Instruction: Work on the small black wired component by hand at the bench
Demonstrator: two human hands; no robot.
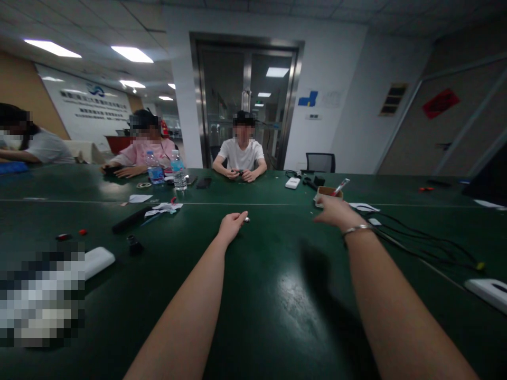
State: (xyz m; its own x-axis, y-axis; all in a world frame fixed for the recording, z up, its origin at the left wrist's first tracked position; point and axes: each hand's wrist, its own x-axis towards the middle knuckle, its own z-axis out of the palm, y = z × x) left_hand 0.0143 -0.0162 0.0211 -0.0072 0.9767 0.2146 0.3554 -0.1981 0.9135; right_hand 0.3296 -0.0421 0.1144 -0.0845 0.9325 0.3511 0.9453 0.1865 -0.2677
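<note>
My left hand (232, 227) is closed on a small metallic object (247, 219), which pokes out past the fingertips just above the green table (269, 316). Too little of that object shows to name it. My right hand (336, 212), with a bracelet at the wrist, reaches over the table with thumb and fingers apart. It is nearest to a small brown and white box (328, 192) that has a clear, pen-like item (341, 186) sticking out of it. The hand hides the lower part of the box.
Black cables (428, 237) lie at the right. Water bottles (179, 171), crumpled paper (164, 208) and a black cylinder (130, 220) are at the left. A person (242, 153) sits opposite; two more people are at the left.
</note>
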